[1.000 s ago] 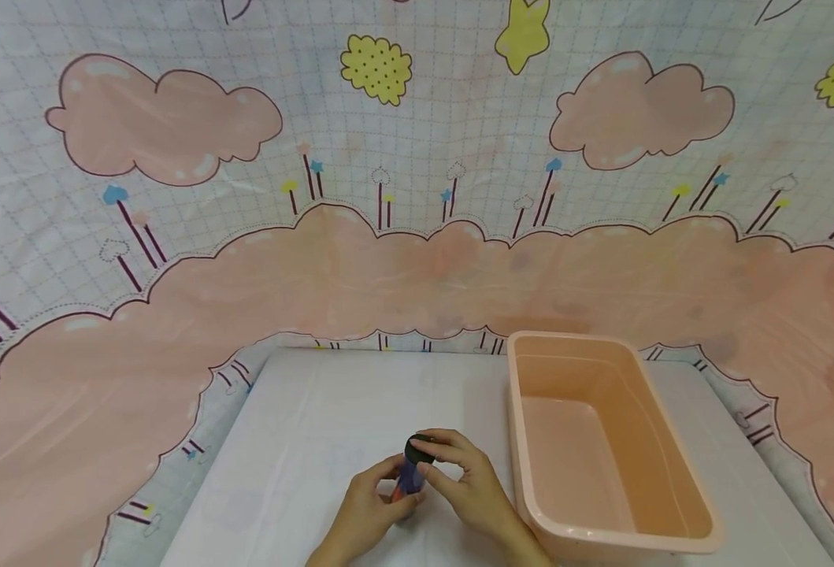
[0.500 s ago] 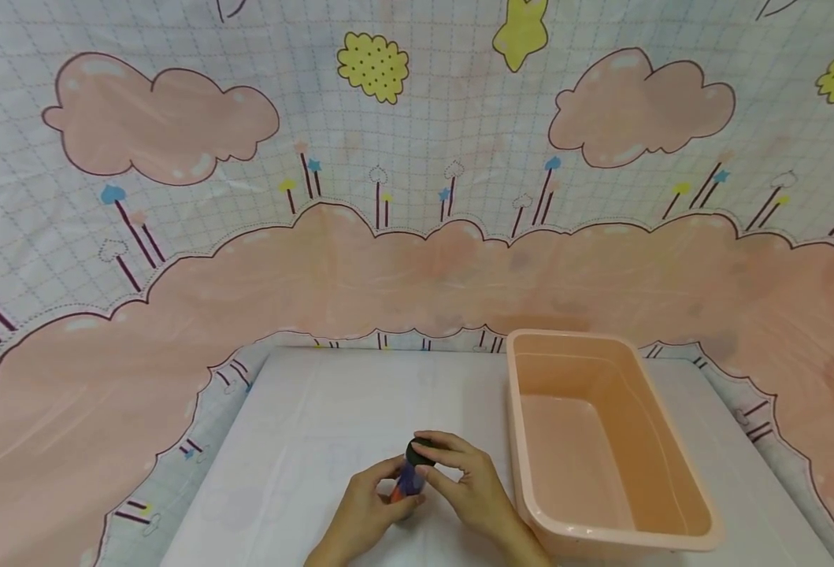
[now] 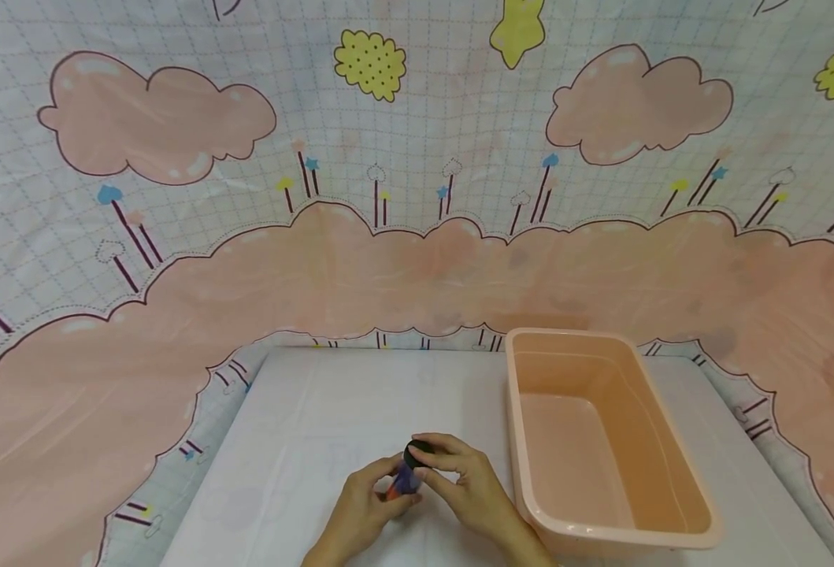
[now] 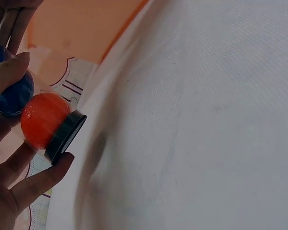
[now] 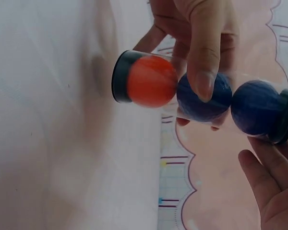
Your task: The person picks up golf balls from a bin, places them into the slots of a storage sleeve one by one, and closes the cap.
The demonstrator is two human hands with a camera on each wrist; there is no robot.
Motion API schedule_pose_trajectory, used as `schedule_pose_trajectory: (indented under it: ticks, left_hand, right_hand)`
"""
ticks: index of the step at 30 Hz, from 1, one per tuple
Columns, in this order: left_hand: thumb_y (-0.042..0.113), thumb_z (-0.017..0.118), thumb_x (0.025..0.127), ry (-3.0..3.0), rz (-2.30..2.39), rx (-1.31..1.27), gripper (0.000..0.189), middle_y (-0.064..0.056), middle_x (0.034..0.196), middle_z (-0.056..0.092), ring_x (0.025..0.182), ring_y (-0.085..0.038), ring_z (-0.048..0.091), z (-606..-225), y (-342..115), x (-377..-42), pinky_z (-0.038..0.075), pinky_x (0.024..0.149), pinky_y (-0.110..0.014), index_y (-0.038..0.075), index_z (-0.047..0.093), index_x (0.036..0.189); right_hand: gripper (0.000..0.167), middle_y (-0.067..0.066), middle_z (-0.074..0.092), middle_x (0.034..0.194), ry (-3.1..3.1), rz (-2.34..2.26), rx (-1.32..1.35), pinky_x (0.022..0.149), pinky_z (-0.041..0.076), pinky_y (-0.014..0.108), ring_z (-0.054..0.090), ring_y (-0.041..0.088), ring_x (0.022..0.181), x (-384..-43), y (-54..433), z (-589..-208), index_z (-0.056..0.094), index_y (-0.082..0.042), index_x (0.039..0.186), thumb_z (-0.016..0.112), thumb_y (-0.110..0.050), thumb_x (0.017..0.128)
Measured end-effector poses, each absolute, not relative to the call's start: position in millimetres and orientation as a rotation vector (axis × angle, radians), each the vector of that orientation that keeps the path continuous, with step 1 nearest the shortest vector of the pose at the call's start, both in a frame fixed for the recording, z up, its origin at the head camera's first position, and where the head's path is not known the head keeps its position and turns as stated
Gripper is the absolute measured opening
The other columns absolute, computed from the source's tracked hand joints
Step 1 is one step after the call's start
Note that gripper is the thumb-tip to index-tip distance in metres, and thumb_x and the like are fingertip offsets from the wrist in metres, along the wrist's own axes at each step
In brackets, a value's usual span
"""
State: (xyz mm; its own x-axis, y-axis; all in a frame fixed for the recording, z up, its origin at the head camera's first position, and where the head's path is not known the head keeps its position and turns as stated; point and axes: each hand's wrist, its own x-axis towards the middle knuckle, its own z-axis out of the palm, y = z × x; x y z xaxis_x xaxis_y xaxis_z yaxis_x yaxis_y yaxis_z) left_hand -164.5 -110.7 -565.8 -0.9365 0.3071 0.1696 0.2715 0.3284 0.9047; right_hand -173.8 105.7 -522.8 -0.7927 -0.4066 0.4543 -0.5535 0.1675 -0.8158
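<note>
A clear tube (image 3: 405, 479) with black caps at its ends stands tilted between my two hands, over the white surface. Inside it are an orange ball (image 5: 152, 81) at the lower end and two blue balls, one blue ball (image 5: 255, 108) nearest the upper cap. My left hand (image 3: 358, 508) grips the tube around its middle, thumb on one side and fingers on the other. At the top, my right hand (image 3: 472, 484) pinches the black upper cap (image 3: 417, 453) between thumb and fingers. The lower black cap (image 4: 66, 136) shows in the left wrist view, with a left fingertip against it.
A peach plastic basin (image 3: 519, 441) stands just right of my right hand, nothing inside it. The white tabletop (image 3: 317, 409) runs back to a patterned cloth backdrop (image 3: 417, 276) with pink clouds, which also rises on both sides.
</note>
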Motion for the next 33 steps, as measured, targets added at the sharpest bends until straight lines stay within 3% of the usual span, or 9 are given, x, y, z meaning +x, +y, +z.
schedule_pose_trajectory:
  ticks: [6, 13, 17, 20, 26, 33]
  left_hand:
    - [0.038, 0.081, 0.089, 2.582, 1.706, 0.552, 0.058, -0.010, 0.141, 0.066, 0.125, -0.039, 0.064, -564.9, -110.1, -165.3, 0.061, 0.083, -0.024, 0.026, 0.062, 0.143]
    - [0.037, 0.083, 0.088, 2.708, 1.723, 0.473, 0.056, -0.009, 0.131, 0.071, 0.117, -0.035, 0.068, -565.6, -103.5, -163.6, 0.062, 0.079, -0.024, 0.024, 0.065, 0.140]
    - [0.038, 0.083, 0.087, 2.808, 1.709, 0.415, 0.056, -0.009, 0.128, 0.073, 0.115, -0.034, 0.070, -565.9, -98.8, -162.2, 0.062, 0.078, -0.024, 0.022, 0.066, 0.138]
    - [0.038, 0.083, 0.087, 2.880, 1.678, 0.369, 0.056, -0.008, 0.127, 0.074, 0.115, -0.035, 0.070, -566.1, -95.5, -161.2, 0.063, 0.079, -0.028, 0.021, 0.067, 0.138]
    - [0.026, 0.086, 0.085, 3.049, 1.555, 0.254, 0.057, -0.007, 0.124, 0.075, 0.113, -0.032, 0.071, -567.3, -88.4, -159.2, 0.061, 0.090, -0.048, 0.011, 0.066, 0.137]
    - [0.013, 0.090, 0.079, 3.251, 1.426, 0.226, 0.059, -0.011, 0.117, 0.077, 0.102, -0.029, 0.074, -567.8, -79.4, -159.0, 0.061, 0.088, -0.047, -0.001, 0.067, 0.131]
  right_hand:
    - [0.031, 0.011, 0.065, 0.139, -2.276, 1.641, 0.892, 0.105, 0.054, 0.038, 0.066, 0.038, 0.125, -171.5, 100.3, -521.1, 0.071, -0.003, 0.126, 0.068, -0.021, 0.100]
    - [0.032, 0.000, 0.064, 0.140, -2.257, 1.758, 0.667, 0.105, 0.052, 0.025, 0.064, 0.030, 0.129, -165.8, 84.0, -520.7, 0.072, -0.006, 0.125, 0.071, -0.024, 0.098]
    - [0.031, -0.006, 0.063, 0.141, -2.239, 1.770, 0.538, 0.106, 0.051, 0.028, 0.063, 0.027, 0.131, -162.8, 74.1, -521.8, 0.074, -0.009, 0.123, 0.072, -0.026, 0.098]
    - [0.030, -0.003, 0.063, 0.142, -2.203, 1.776, 0.481, 0.106, 0.052, 0.033, 0.062, 0.029, 0.132, -161.8, 66.6, -524.2, 0.074, -0.008, 0.123, 0.071, -0.026, 0.099]
    - [0.028, 0.004, 0.063, 0.145, -2.151, 1.719, 0.406, 0.106, 0.050, 0.035, 0.060, 0.030, 0.133, -160.7, 52.2, -530.0, 0.073, -0.005, 0.124, 0.068, -0.020, 0.101]
    - [0.026, 0.007, 0.062, 0.146, -2.117, 1.660, 0.272, 0.105, 0.050, 0.039, 0.059, 0.031, 0.133, -159.7, 38.2, -532.7, 0.074, -0.005, 0.124, 0.069, -0.017, 0.101]
